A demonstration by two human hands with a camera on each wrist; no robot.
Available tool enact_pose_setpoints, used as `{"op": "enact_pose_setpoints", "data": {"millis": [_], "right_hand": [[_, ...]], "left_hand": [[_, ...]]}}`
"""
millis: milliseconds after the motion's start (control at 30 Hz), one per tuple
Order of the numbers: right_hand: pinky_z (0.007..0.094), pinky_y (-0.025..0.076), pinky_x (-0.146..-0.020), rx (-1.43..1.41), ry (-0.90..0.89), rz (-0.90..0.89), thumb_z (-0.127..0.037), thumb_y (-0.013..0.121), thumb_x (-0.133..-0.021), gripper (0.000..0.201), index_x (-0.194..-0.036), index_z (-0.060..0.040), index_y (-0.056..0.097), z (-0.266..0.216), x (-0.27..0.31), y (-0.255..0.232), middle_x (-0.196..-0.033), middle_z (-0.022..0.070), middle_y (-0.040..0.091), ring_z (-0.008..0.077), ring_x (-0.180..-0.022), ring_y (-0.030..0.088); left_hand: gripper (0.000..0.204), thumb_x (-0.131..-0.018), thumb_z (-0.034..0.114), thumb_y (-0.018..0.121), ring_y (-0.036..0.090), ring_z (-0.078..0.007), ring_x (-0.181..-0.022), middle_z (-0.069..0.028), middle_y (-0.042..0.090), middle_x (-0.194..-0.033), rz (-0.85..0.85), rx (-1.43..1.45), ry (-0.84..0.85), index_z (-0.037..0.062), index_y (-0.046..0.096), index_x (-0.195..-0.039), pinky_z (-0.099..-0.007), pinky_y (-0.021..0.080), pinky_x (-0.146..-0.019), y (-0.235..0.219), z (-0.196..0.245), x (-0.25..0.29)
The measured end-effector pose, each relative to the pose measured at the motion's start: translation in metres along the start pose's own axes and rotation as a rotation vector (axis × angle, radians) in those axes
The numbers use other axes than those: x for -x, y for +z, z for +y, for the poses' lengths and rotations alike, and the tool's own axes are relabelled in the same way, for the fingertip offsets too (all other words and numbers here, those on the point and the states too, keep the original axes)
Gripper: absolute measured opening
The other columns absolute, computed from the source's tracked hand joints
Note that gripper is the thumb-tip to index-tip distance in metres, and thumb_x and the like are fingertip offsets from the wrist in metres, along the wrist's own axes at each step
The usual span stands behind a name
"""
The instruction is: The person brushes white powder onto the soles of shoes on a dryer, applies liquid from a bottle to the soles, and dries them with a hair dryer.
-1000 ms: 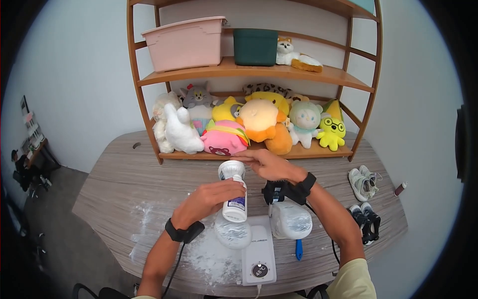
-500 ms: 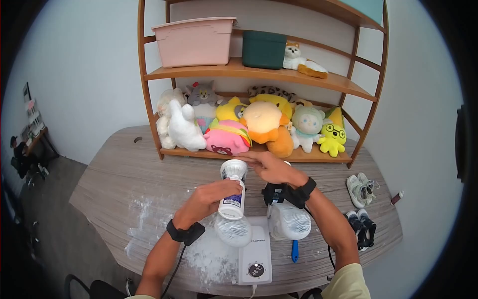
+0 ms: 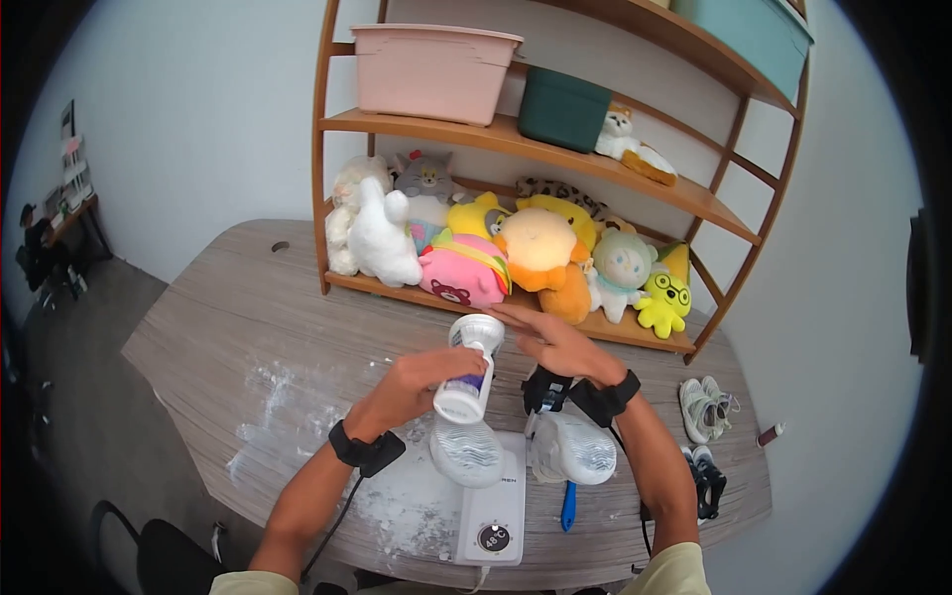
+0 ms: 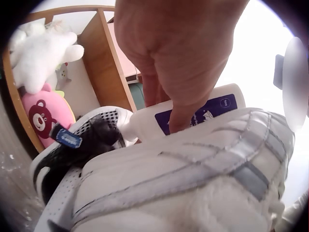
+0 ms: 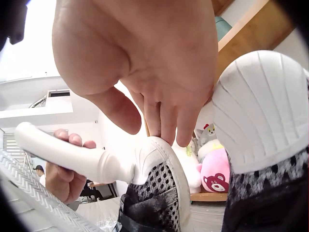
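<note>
Two hands, one left hand (image 3: 416, 385) and one right hand (image 3: 557, 342), and one white bottle (image 3: 461, 407) appear over one worktop (image 3: 228, 327). Eight shoes are counted: two white shoes (image 3: 466, 456) and two black mesh shoes (image 5: 161, 181) around one white device (image 3: 491, 496), plus one pale pair (image 3: 697, 412) and one dark pair (image 3: 708, 481). Also seen: one blue handle (image 3: 569, 506), one small dark bottle (image 3: 770, 434) and two black wristbands (image 3: 607, 399). One shelving unit (image 3: 436, 125) carries at least three bins (image 3: 431, 74), at least ten plush toys (image 3: 540, 248) low down and one above. One seated person (image 3: 40, 243) is in the background.
</note>
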State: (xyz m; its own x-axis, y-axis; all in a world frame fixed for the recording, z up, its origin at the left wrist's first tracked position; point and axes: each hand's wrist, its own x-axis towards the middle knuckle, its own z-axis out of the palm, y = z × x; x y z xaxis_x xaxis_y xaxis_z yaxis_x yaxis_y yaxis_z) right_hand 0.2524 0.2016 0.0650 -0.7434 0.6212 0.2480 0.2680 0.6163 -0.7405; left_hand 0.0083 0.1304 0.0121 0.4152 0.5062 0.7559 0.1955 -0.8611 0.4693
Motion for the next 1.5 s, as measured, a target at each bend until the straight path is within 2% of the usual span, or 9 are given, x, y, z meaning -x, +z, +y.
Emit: {"op": "enact_pose_setpoints", "data": {"millis": [233,400,633,767,833,900,933,1267,1500], "right_hand": [[0.0348,0.038,-0.107,0.118,0.065,0.002,0.005,0.044,-0.088,0.05,-0.137,0.0021,0.044,-0.019,-0.002,-0.003,-0.133,0.0176,0.056,0.027,-0.123,0.053],[0.0338,0.039,-0.106,0.124,0.117,-0.01,0.003,0.044,-0.09,0.047,-0.137,0.0016,0.045,-0.028,-0.002,0.0,-0.133,0.0165,0.056,0.0255,-0.124,0.053],[0.0365,0.038,-0.108,0.077,0.13,0.01,0.005,0.042,-0.088,0.049,-0.137,0.002,0.044,-0.022,-0.001,0.001,-0.135,0.0174,0.055,0.0266,-0.126,0.052],[0.0358,0.038,-0.107,0.045,0.133,0.012,0.006,0.042,-0.088,0.048,-0.137,0.0018,0.045,-0.023,-0.004,0.003,-0.134,0.0168,0.055,0.0254,-0.125,0.052],[0.0351,0.039,-0.107,0.084,0.13,0.025,0.006,0.043,-0.088,0.048,-0.136,0.0017,0.045,-0.023,-0.003,0.004,-0.133,0.0162,0.056,0.0246,-0.125,0.053],[0.0345,0.039,-0.106,0.1,0.135,0.038,0.006,0.044,-0.088,0.048,-0.136,0.0016,0.046,-0.024,-0.003,0.006,-0.133,0.0156,0.057,0.0239,-0.125,0.053],[0.0342,0.039,-0.106,0.098,0.145,0.043,0.006,0.044,-0.088,0.048,-0.136,0.0015,0.046,-0.026,-0.002,0.007,-0.133,0.0153,0.056,0.0236,-0.125,0.053],[0.0325,0.039,-0.105,0.099,0.204,0.045,0.008,0.045,-0.087,0.048,-0.135,0.003,0.045,-0.023,-0.004,0.006,-0.133,0.0096,0.058,0.0212,-0.124,0.053],[0.0299,0.037,-0.103,0.025,0.187,0.056,0.01,0.042,-0.086,0.049,-0.136,0.0065,0.043,-0.017,-0.004,0.007,-0.136,0.0156,0.055,0.0235,-0.128,0.05]], "left_hand": [[0.043,-0.071,-0.001,0.075,0.062,-0.0274,-0.113,-0.0121,0.066,-0.118,0.147,0.062,0.011,0.0027,0.064,-0.113,-0.0357,0.049,-0.098,-0.005,-0.001,-0.002],[0.043,-0.073,0.002,0.076,0.067,-0.0236,-0.104,-0.0105,0.068,-0.114,0.26,0.088,0.011,0.004,0.065,-0.115,-0.0324,0.053,-0.089,-0.002,-0.009,-0.015],[0.042,-0.074,0.001,0.076,0.067,-0.0201,-0.102,-0.0104,0.069,-0.112,0.256,0.136,-0.08,0.004,0.065,-0.115,-0.0313,0.052,-0.088,0.009,-0.008,0.017],[0.034,-0.08,0.006,0.076,0.064,-0.0111,-0.097,-0.0095,0.071,-0.107,0.447,0.384,-0.289,-0.0005,0.065,-0.112,-0.0284,0.052,-0.084,0.0,-0.007,0.004],[0.036,-0.081,0.009,0.077,0.066,-0.0133,-0.096,-0.0109,0.07,-0.106,0.505,0.363,-0.318,-0.0029,0.064,-0.112,-0.029,0.053,-0.083,-0.004,-0.035,-0.005],[0.041,-0.08,0.012,0.078,0.067,-0.0152,-0.095,-0.0132,0.069,-0.106,0.613,0.576,-0.392,-0.0065,0.061,-0.112,-0.0294,0.054,-0.084,-0.009,-0.04,-0.021],[0.042,-0.081,0.013,0.078,0.067,-0.0163,-0.095,-0.0147,0.069,-0.106,0.585,0.528,-0.378,-0.0084,0.059,-0.112,-0.0292,0.055,-0.084,-0.015,-0.039,-0.025],[0.042,-0.08,0.016,0.079,0.065,-0.0142,-0.098,-0.0111,0.069,-0.104,0.662,0.577,-0.502,-0.0044,0.061,-0.112,-0.0306,0.05,-0.091,-0.011,-0.054,-0.006],[0.034,-0.083,0.015,0.076,0.067,-0.0146,-0.094,-0.0122,0.07,-0.101,0.737,0.691,-0.559,-0.0047,0.062,-0.107,-0.0289,0.054,-0.083,-0.002,-0.071,0.018]]}}
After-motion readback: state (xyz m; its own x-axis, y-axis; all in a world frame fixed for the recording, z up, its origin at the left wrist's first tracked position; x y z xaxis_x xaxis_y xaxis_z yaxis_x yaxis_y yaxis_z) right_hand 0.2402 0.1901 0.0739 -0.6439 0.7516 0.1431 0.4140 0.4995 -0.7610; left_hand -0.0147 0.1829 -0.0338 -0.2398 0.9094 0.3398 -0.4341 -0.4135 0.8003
